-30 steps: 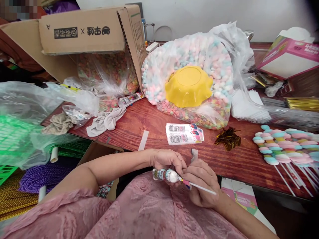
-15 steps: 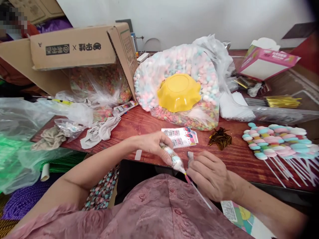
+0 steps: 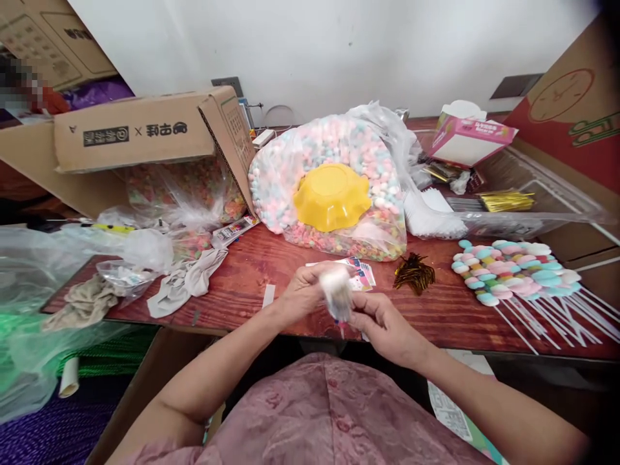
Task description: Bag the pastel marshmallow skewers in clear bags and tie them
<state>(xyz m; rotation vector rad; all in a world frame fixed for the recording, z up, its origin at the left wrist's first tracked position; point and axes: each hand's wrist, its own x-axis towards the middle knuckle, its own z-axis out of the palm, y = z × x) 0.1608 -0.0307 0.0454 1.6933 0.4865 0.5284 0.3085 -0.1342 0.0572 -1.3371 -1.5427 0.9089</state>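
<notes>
Standing blurred between 2 hands — white, pastel-beaded candy stick [image 3: 336,294]

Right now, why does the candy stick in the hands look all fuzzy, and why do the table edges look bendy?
In the head view, the wrapped candy stick is smeared by motion blur between the left hand and right hand, so its details are lost. The yellow bowl stays sharp. The wide lens bows the table edge and stretches the corners. Lighting is soft and even, with mild glare on the plastic bags.
</notes>
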